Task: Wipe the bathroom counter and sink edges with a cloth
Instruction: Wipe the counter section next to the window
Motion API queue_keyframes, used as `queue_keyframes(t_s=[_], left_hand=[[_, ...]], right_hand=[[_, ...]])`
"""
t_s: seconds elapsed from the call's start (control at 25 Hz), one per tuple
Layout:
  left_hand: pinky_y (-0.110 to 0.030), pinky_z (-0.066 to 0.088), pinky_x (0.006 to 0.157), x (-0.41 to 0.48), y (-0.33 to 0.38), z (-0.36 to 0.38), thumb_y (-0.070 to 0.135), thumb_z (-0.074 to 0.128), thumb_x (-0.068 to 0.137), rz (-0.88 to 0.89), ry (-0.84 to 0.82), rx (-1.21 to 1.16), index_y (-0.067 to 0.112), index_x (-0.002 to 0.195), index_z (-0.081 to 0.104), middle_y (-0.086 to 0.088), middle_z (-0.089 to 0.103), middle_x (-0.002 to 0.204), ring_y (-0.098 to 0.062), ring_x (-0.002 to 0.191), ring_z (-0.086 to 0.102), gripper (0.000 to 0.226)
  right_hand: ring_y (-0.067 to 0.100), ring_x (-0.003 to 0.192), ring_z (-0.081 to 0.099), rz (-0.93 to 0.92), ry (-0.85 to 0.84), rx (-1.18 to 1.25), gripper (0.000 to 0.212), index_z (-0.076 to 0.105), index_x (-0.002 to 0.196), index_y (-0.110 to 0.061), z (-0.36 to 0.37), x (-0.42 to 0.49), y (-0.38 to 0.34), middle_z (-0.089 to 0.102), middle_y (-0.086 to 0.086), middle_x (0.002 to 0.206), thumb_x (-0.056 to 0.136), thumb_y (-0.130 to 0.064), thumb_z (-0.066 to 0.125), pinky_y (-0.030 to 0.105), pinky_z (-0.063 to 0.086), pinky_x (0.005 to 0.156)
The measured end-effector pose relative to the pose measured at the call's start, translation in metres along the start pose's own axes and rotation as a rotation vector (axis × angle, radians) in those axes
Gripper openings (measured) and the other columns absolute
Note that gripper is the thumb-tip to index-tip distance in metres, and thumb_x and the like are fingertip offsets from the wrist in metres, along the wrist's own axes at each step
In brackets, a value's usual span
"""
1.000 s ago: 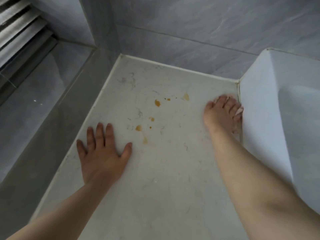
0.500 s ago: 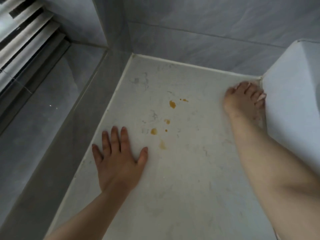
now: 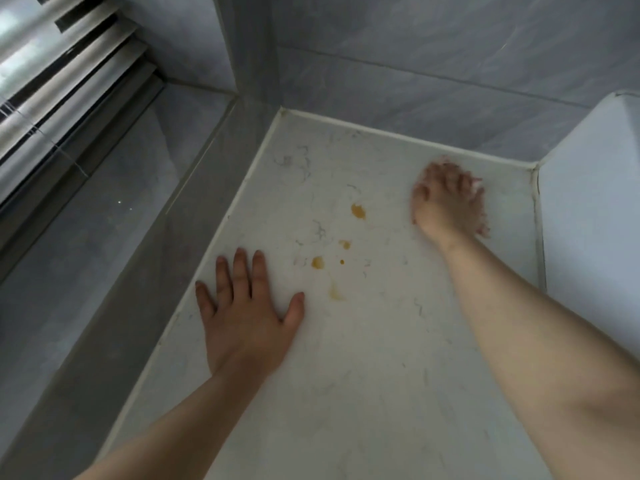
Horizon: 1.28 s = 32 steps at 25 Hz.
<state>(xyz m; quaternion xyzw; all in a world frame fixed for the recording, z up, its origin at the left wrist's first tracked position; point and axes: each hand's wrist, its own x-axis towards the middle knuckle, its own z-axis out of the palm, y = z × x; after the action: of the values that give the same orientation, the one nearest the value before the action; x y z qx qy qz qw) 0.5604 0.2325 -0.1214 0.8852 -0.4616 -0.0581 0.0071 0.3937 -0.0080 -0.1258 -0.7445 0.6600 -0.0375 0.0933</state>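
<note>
The white marbled counter (image 3: 381,375) carries several orange stains (image 3: 358,211) near its middle. My left hand (image 3: 246,313) lies flat on the counter by its left edge, fingers straight and spread. My right hand (image 3: 446,202) is at the back right of the counter, blurred, with its fingers curled down. A pale scrap that looks like the cloth (image 3: 477,184) shows at its fingertips; the rest is hidden under the hand. The white sink (image 3: 588,220) rises along the counter's right side, a short gap from my right hand.
Grey tiled wall (image 3: 415,81) closes the counter at the back. A grey window ledge (image 3: 104,254) with slatted blinds (image 3: 52,81) runs beside the counter's left edge. Fine dark hairs or veins mark the counter surface.
My right hand has slid left, away from the sink's edge where its fingers pressed before. The left hand stays flat in the same spot. The view has shifted left.
</note>
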Motion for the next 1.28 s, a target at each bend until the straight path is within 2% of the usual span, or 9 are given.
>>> queue_keyframes(t_s=[0.2,0.32,0.44,0.52,0.64,0.68,0.88,1.08,1.28], left_hand=[[-0.048,-0.005,0.113,0.001,-0.001,-0.001,0.067,-0.005,0.068,0.003,-0.005,-0.002,0.021,0.149,-0.001,-0.003,-0.002,0.157,-0.024,0.143,-0.009,0.093],[-0.049,-0.004,0.113,-0.001,-0.001,0.000,0.068,-0.005,0.069,0.009,-0.013,-0.002,0.021,0.148,0.000,-0.004,-0.002,0.157,-0.024,0.143,-0.009,0.092],[-0.049,-0.004,0.113,0.000,-0.001,0.000,0.068,-0.005,0.069,0.017,-0.012,-0.005,0.020,0.149,0.001,-0.004,-0.001,0.157,-0.025,0.143,-0.008,0.093],[-0.049,-0.004,0.114,0.001,-0.002,0.000,0.068,-0.007,0.069,0.016,-0.013,0.003,0.021,0.148,-0.001,-0.004,-0.004,0.157,-0.025,0.143,-0.009,0.093],[-0.049,-0.004,0.113,-0.001,-0.002,0.000,0.067,-0.007,0.069,0.017,-0.003,0.001,0.020,0.148,-0.001,-0.004,-0.003,0.157,-0.025,0.143,-0.009,0.093],[-0.049,-0.004,0.113,-0.002,-0.002,0.000,0.067,-0.007,0.069,0.020,0.004,0.000,0.020,0.148,0.000,-0.004,-0.002,0.157,-0.025,0.143,-0.008,0.093],[-0.049,-0.004,0.113,0.001,-0.001,0.002,0.067,-0.002,0.072,0.021,0.011,0.003,0.020,0.149,0.002,-0.005,-0.001,0.157,-0.026,0.143,-0.007,0.090],[-0.048,-0.004,0.114,0.001,-0.002,0.001,0.068,0.008,0.082,0.031,-0.002,0.007,0.021,0.148,-0.003,-0.004,-0.005,0.157,-0.025,0.143,-0.010,0.082],[-0.044,-0.002,0.113,0.005,-0.014,-0.002,0.072,-0.011,0.064,0.122,-0.020,0.046,0.023,0.148,-0.004,-0.003,-0.002,0.157,-0.025,0.143,-0.005,0.098]], right_hand=[[0.029,0.138,0.032,-0.647,-0.042,-0.054,0.063,0.042,0.140,-0.023,0.022,-0.098,-0.051,0.037,0.004,0.149,0.087,-0.045,0.016,0.041,0.008,0.113],[0.035,0.128,0.045,-0.438,0.112,-0.063,0.053,0.050,0.134,-0.017,0.017,-0.104,-0.003,0.048,0.011,0.140,0.090,-0.038,0.029,0.047,0.021,0.111],[0.032,0.142,0.016,-0.072,0.002,-0.030,0.051,0.027,0.146,-0.023,0.002,-0.063,0.008,0.020,0.007,0.156,0.097,-0.036,0.028,0.048,0.004,0.116],[0.033,0.142,0.019,-0.197,0.001,-0.049,0.054,0.031,0.145,-0.022,0.009,-0.071,-0.020,0.022,0.010,0.155,0.094,-0.039,0.023,0.049,0.004,0.115],[0.035,0.128,0.046,-0.558,0.033,-0.073,0.057,0.053,0.132,-0.019,0.024,-0.120,-0.028,0.050,0.010,0.140,0.087,-0.041,0.027,0.046,0.019,0.110],[0.034,0.125,0.049,-0.571,0.066,-0.097,0.054,0.054,0.131,-0.019,0.021,-0.126,-0.015,0.053,0.009,0.137,0.088,-0.041,0.030,0.045,0.020,0.109],[0.029,0.144,0.009,0.082,0.039,-0.046,0.055,0.021,0.148,-0.023,0.001,-0.084,0.013,0.012,0.006,0.158,0.097,-0.040,0.027,0.050,0.001,0.115],[0.035,0.126,0.048,-0.413,0.087,-0.106,0.056,0.053,0.131,-0.015,0.020,-0.132,0.004,0.051,0.012,0.138,0.087,-0.040,0.030,0.046,0.017,0.109],[0.031,0.143,0.011,0.270,0.082,-0.056,0.059,0.022,0.148,-0.013,-0.004,-0.118,0.063,0.017,0.013,0.156,0.095,-0.039,0.022,0.047,-0.001,0.117]])
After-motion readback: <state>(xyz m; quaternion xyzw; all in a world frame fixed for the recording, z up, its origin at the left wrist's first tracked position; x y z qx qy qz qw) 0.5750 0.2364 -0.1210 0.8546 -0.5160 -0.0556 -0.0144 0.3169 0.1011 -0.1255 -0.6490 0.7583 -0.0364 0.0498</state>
